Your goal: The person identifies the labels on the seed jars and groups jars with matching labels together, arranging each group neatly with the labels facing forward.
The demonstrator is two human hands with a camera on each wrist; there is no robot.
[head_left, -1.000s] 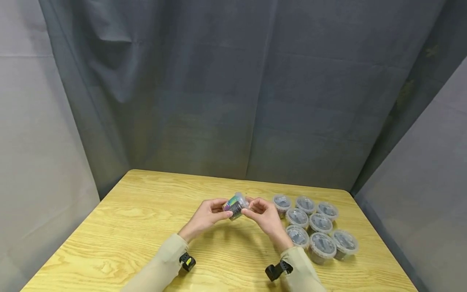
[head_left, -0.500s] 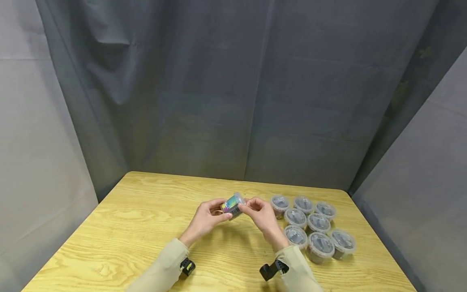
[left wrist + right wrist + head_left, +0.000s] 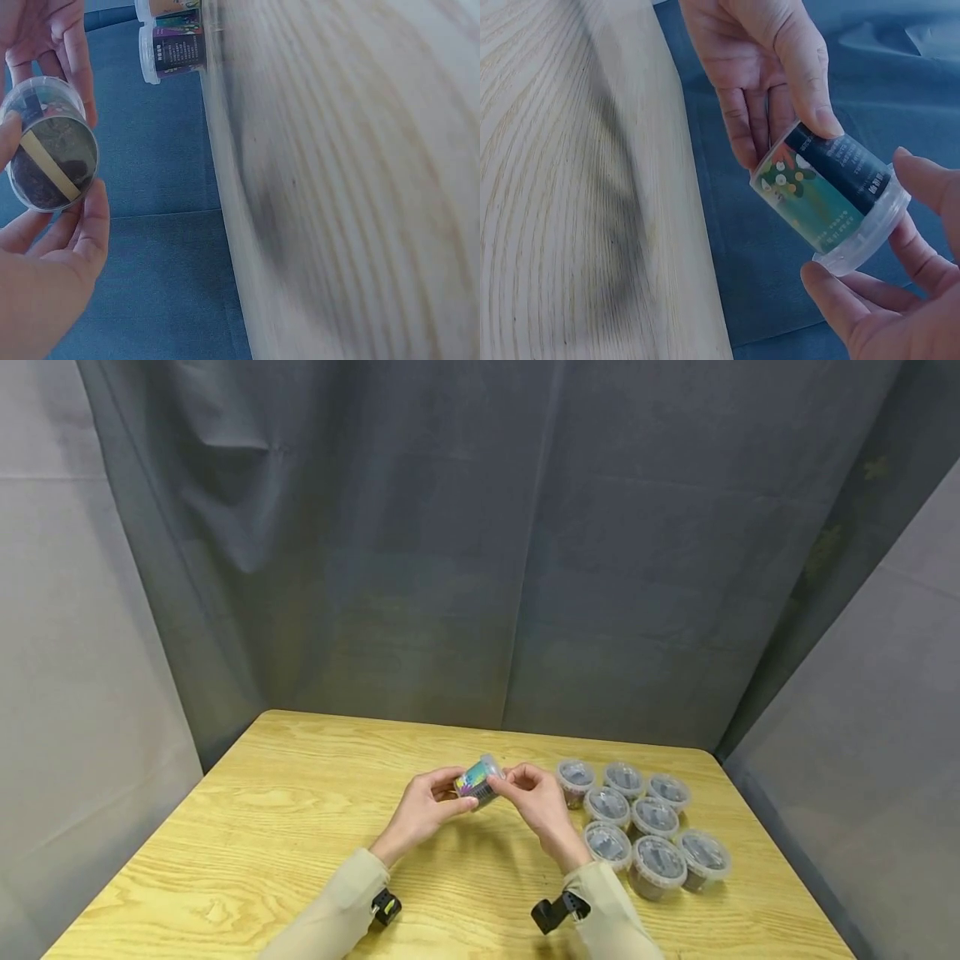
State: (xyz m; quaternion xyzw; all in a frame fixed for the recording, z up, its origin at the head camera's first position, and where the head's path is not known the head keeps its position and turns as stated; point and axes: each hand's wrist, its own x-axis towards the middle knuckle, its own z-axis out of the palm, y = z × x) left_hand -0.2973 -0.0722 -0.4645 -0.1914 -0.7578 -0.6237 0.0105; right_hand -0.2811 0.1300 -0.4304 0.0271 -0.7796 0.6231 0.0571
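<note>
Both hands hold a small clear plastic tub (image 3: 477, 782) tilted above the table. A colourful label with a dark text panel wraps its side. My left hand (image 3: 423, 812) grips the body near the base, its thumb lying on the label in the right wrist view. At the other end, my right hand (image 3: 542, 806) pinches the rim of the translucent lid (image 3: 864, 238) between thumb and fingers. The left wrist view looks onto the tub's round base (image 3: 64, 161), where a tan strip crosses dark contents. The lid sits on the tub.
Several similar lidded tubs (image 3: 655, 817) stand upright in a close group on the right of the wooden table (image 3: 300, 827). A dark grey curtain (image 3: 420, 568) hangs behind the table, with pale cloth panels (image 3: 82, 652) at the sides.
Over the first half second the tub turned in the hands, bringing more of its colourful label into view, and the right hand shifted slightly left. Since then the hands have stayed almost still.
</note>
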